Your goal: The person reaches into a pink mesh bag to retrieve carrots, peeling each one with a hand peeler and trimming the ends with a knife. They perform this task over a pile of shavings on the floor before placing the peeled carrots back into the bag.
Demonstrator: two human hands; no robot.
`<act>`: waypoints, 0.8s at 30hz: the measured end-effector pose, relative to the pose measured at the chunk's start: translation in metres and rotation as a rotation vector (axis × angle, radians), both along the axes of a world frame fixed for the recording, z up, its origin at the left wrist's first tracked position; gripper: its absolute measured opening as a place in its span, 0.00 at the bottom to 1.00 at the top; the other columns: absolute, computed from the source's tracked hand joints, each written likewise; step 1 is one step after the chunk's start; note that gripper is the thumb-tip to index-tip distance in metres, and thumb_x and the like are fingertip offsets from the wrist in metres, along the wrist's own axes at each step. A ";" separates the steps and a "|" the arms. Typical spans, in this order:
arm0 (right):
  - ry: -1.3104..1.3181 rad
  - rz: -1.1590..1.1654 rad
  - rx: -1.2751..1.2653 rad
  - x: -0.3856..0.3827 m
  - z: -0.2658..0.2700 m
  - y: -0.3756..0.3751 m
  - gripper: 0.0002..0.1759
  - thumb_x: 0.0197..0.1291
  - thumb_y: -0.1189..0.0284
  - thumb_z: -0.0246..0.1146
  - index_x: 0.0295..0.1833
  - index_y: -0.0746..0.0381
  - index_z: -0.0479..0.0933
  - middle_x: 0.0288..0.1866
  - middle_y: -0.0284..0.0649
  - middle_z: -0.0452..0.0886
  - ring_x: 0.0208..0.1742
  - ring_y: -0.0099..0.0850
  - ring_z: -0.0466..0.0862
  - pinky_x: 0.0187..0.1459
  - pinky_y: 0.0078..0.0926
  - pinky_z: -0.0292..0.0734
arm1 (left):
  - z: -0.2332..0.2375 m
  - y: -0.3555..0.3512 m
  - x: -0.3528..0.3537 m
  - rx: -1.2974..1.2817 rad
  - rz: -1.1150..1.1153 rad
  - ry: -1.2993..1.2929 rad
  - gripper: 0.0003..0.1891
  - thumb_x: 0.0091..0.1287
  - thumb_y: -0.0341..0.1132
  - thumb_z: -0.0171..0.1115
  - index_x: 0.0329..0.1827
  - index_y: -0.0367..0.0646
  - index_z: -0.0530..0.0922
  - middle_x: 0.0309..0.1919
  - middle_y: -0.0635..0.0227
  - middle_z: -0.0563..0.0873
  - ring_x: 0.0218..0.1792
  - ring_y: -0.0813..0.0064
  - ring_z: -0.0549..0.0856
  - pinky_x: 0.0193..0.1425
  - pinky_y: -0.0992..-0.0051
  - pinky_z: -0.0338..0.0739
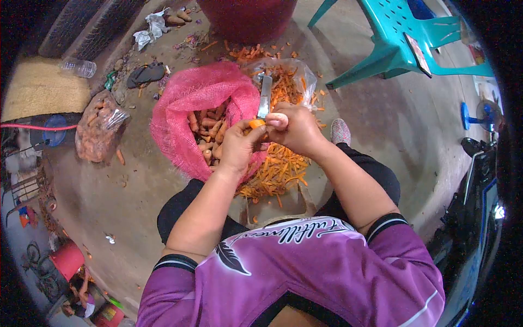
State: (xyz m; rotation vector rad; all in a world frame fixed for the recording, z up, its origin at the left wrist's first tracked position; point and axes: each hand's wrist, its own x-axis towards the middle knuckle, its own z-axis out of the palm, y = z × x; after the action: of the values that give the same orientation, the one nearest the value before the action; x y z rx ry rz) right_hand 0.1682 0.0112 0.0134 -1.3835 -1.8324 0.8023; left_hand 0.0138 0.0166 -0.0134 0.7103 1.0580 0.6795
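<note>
My left hand [238, 146] is closed around a carrot, whose bright orange peeled end [256, 123] shows between thumb and fingers. My right hand [298, 128] grips a knife; its broad blade [265, 97] points away from me, close beside the carrot. The knife's handle is hidden in my fingers. Just beyond my left hand, a pink mesh sack [185, 103] lies open with several unpeeled carrots [210, 126] inside. Orange peelings [280, 169] are heaped below my hands, and more lie on a clear plastic bag [305, 76] past the knife.
A dark red tub [248, 19] stands ahead, and a teal plastic chair [389, 49] is at the right. To the left are a filled plastic bag [98, 128], a clear bottle [79, 67] and a dark slipper [146, 74]. Another person [83, 294] is at lower left.
</note>
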 end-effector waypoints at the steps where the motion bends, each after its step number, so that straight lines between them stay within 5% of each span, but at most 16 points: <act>1: -0.007 -0.029 0.015 -0.002 -0.003 -0.001 0.08 0.38 0.76 0.62 0.26 0.64 0.71 0.24 0.42 0.71 0.25 0.38 0.73 0.28 0.28 0.69 | -0.001 0.000 0.001 0.025 -0.005 0.041 0.09 0.59 0.31 0.57 0.40 0.38 0.73 0.32 0.69 0.80 0.30 0.78 0.81 0.29 0.83 0.75; 5: -0.095 -0.148 0.014 -0.002 -0.009 -0.002 0.07 0.43 0.74 0.63 0.30 0.63 0.72 0.24 0.39 0.73 0.26 0.35 0.75 0.28 0.27 0.69 | 0.000 -0.001 0.001 0.015 -0.005 -0.057 0.11 0.60 0.31 0.55 0.45 0.38 0.72 0.35 0.68 0.79 0.32 0.77 0.80 0.33 0.82 0.76; 8: 0.161 -0.413 -0.153 0.007 -0.015 0.007 0.09 0.50 0.71 0.61 0.32 0.65 0.72 0.24 0.36 0.75 0.26 0.30 0.77 0.27 0.25 0.70 | 0.004 -0.001 0.001 -0.072 0.012 -0.274 0.13 0.62 0.31 0.51 0.49 0.39 0.69 0.37 0.66 0.79 0.34 0.75 0.80 0.36 0.79 0.76; 9: 0.328 -0.469 -0.384 0.011 -0.015 0.010 0.13 0.55 0.66 0.58 0.32 0.66 0.72 0.25 0.35 0.76 0.24 0.25 0.77 0.25 0.23 0.71 | 0.005 -0.001 0.000 -0.113 0.017 -0.332 0.14 0.63 0.32 0.50 0.51 0.39 0.69 0.38 0.65 0.79 0.34 0.74 0.80 0.37 0.78 0.76; 12: 0.913 -0.599 -0.536 0.017 -0.009 0.015 0.15 0.57 0.62 0.56 0.30 0.66 0.71 0.22 0.37 0.75 0.20 0.25 0.77 0.21 0.19 0.70 | 0.001 -0.001 -0.003 -0.199 -0.001 -0.462 0.15 0.64 0.33 0.48 0.53 0.40 0.67 0.39 0.64 0.79 0.36 0.72 0.80 0.39 0.76 0.76; 16: 1.140 -0.644 -0.554 0.011 0.003 0.011 0.15 0.57 0.61 0.56 0.30 0.63 0.69 0.21 0.37 0.74 0.16 0.24 0.73 0.15 0.16 0.67 | 0.001 -0.001 -0.003 -0.254 -0.079 -0.556 0.17 0.62 0.32 0.53 0.54 0.40 0.67 0.40 0.64 0.78 0.38 0.73 0.79 0.40 0.78 0.75; 24: 1.026 -0.477 -0.601 0.007 0.007 0.005 0.13 0.47 0.68 0.65 0.24 0.64 0.70 0.18 0.36 0.73 0.15 0.24 0.73 0.15 0.19 0.66 | 0.009 -0.004 0.006 -0.014 -0.256 -0.314 0.27 0.47 0.21 0.63 0.54 0.36 0.67 0.44 0.67 0.77 0.43 0.77 0.77 0.50 0.78 0.71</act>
State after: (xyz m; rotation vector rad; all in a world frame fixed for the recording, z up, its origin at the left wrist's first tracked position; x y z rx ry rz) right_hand 0.1750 0.0164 0.0202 -1.2718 -0.4639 1.4865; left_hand 0.0198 0.0130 -0.0040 0.6868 0.6694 0.5400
